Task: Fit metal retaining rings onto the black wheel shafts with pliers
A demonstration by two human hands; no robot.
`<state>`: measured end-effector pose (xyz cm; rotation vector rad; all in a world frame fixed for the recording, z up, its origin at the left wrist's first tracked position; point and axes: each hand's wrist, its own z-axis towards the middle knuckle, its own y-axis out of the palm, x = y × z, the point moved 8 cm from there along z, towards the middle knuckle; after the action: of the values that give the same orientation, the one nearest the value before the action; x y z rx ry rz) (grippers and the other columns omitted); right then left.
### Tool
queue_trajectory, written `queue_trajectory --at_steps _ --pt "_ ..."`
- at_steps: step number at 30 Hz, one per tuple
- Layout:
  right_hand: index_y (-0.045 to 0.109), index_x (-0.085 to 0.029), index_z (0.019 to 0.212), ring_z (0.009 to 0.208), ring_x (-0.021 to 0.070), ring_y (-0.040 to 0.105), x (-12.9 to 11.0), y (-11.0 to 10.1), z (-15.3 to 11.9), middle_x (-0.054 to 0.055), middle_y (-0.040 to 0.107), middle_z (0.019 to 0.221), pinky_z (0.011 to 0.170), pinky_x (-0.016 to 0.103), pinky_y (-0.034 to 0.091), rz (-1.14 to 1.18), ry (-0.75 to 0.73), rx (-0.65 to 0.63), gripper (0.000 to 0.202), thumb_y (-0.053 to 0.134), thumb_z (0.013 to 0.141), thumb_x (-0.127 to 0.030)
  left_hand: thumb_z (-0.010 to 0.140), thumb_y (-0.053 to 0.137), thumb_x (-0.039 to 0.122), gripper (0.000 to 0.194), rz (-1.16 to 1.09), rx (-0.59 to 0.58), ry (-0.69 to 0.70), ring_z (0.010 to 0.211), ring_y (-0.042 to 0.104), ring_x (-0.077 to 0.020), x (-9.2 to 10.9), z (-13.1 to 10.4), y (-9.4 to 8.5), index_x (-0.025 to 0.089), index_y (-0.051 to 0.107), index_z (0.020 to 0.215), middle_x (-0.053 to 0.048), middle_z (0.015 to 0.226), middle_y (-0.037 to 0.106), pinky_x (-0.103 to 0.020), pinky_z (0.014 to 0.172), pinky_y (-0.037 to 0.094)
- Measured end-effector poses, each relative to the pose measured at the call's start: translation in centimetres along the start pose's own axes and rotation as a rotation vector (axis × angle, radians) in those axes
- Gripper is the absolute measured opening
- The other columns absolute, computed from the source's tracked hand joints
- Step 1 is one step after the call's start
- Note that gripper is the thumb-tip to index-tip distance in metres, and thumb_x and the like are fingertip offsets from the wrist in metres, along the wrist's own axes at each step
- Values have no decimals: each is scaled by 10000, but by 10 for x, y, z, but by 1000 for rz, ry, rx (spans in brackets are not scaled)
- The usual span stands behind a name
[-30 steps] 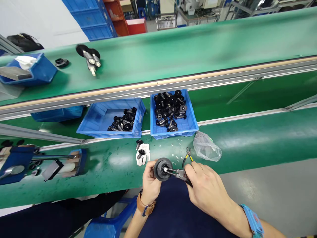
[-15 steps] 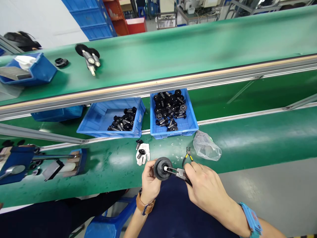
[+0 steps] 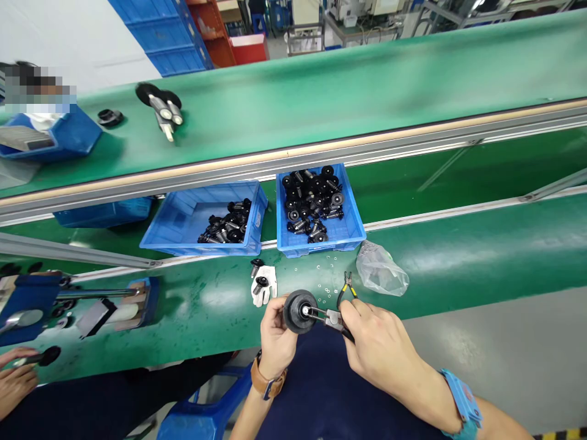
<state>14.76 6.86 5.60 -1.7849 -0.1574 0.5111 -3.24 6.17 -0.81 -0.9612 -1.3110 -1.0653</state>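
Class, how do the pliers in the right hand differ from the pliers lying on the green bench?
The held pliers point at the black round part; the bench pliers lie apart from it. The held pliers' visible handle is black; the bench pliers' handles are yellow and black. Both have metal heads.

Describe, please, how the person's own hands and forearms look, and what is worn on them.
The left hand and right hand wear no gloves, and no sleeves show on the forearms. A brown strap with a buckle circles the left one; a light-blue band with a small reddish mark circles the right.
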Motion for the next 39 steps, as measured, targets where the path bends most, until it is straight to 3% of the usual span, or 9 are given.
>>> queue_trajectory --at_steps 16,24,30,33,35,37,39 --pt "496 -222 892 671 190 592 -1 1 0 22 635 815 600 329 276 -2 -7 -17 201 533 738 -99 683 827 181 255 31 13 -11 764 714 -176 1 -1 -3 182 670 883 -28 884 751 -268 708 588" --pt "487 -226 864 637 186 579 -3 -3 -1 13 620 782 594 332 275 -15 -5 24 204 547 724 -91 689 837 235 239 46 34 14 733 692 -169 6 1 -4 196 661 846 -21 853 729 -266 676 574" --pt "486 -224 840 701 195 540 -2 -8 2 22 602 814 675 339 306 -25 -36 112 202 543 719 -72 715 821 221 249 35 14 -7 777 699 -175 5 0 -1 198 636 881 -29 899 729 -269 709 573" --pt "493 -222 839 734 200 520 0 -10 4 26 591 836 709 343 307 -34 -79 151 189 534 736 -69 767 775 206 265 60 -55 -32 804 703 -181 4 1 1 196 641 996 -45 937 733 -271 726 574" --pt "495 -221 838 746 201 507 3 -10 6 26 578 832 714 343 301 -42 -106 165 178 530 745 -72 810 710 168 301 135 -187 -17 873 709 -204 6 3 7 197 649 1103 -70 993 736 -300 782 579" --pt "491 -220 834 746 200 495 5 -8 8 24 566 825 705 341 293 -49 -124 165 179 526 746 -68 834 635 116 331 245 -338 45 953 703 -230 8 2 14 199 667 1153 -94 1055 734 -342 856 572" --pt "485 -219 836 739 197 489 6 -6 9 24 562 823 698 338 290 -47 -127 151 190 521 742 -58 832 583 84 350 326 -413 135 968 698 -245 12 2 18 201 694 1143 -103 1060 736 -366 876 566"
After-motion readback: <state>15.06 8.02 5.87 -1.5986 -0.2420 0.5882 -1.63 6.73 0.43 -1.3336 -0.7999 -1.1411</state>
